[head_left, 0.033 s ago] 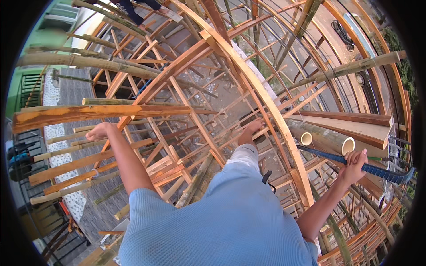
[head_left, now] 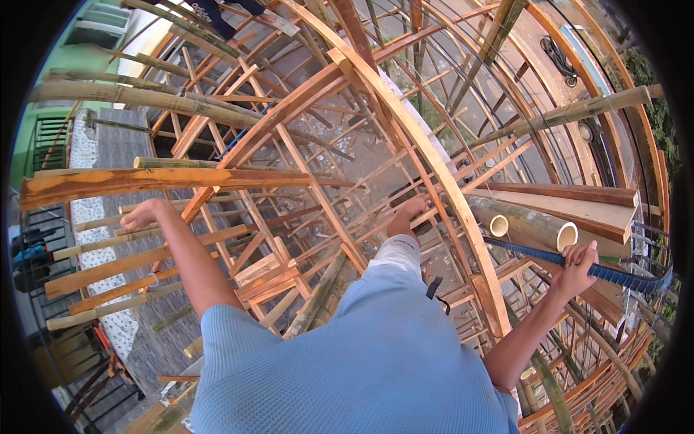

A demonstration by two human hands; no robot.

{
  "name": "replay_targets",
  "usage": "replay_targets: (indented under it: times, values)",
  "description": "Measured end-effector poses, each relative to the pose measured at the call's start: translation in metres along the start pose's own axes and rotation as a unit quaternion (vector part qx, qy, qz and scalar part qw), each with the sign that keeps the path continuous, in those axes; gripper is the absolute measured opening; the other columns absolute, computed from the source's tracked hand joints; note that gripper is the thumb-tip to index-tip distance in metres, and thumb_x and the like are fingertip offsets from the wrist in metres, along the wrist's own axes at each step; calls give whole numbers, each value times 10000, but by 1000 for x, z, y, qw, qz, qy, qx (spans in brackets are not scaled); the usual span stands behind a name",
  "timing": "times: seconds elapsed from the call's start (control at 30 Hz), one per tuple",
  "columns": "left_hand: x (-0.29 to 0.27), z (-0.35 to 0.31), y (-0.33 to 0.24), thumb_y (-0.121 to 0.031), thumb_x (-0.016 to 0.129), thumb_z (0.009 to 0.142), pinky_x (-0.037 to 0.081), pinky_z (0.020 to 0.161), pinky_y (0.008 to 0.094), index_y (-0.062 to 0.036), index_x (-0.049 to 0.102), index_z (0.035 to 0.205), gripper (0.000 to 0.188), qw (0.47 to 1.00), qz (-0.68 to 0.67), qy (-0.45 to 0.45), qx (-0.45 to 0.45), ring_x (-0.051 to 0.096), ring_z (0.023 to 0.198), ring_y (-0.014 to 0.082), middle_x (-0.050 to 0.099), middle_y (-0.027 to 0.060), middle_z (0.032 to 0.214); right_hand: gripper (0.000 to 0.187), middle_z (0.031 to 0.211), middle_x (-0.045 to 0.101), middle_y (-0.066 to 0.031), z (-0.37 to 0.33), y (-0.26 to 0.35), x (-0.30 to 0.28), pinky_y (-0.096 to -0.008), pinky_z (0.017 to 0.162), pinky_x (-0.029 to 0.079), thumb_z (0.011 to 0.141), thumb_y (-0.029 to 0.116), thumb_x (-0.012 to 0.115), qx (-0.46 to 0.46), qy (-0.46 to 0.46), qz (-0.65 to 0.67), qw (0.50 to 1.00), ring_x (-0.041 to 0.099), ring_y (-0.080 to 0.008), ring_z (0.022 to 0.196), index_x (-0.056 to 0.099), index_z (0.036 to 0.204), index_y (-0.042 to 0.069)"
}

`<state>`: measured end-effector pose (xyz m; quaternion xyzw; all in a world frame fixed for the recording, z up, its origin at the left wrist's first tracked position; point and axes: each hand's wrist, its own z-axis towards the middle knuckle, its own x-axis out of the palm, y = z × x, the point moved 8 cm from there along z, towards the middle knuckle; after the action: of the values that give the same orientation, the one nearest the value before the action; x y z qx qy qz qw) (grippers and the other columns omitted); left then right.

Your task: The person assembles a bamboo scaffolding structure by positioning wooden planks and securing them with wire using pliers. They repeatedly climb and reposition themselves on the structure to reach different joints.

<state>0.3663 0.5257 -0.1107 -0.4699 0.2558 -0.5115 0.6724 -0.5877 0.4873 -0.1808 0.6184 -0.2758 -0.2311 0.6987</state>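
Blue strip [head_left: 625,281], right of the curved beam [head_left: 473,235], is grasped by the right hand [head_left: 576,272], while the left hand [head_left: 144,215], left of that beam, hangs loose without a load, seemingly a steadying step calling next for firm grip.

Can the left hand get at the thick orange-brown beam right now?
Probably yes: the left hand looks empty, and the thick orange-brown beam lies just above it in the picture with nothing visibly blocking the way, though one view leaves depth uncertain.
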Motion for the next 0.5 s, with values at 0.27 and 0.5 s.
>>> replay_targets:
  times: [0.27, 0.5]
  values:
    - [95, 127, -76, -494, 847, 847, 523, 1049, 491, -9, 119, 1622, 1168, 971, 60, 181, 142, 549, 1309, 421, 371, 254, 1584, 286, 748, 563, -73, 8, -10, -11, -497, 1094, 521, 1067, 50, 479, -183, 3, -124, 975, 556, -160, 688, 609, 832, -48]
    - [118, 123, -18, -334, 895, 817, 574, 953, 487, 98, 574, 1268, 702, 990, 80, 17, 111, 686, 1104, 415, 670, 294, 1250, 437, 1412, 602, -252, 4, -10, 9, -474, 1131, 489, 1105, 187, 417, -84, 5, -116, 990, 609, -365, 1296, 583, 1346, -138]
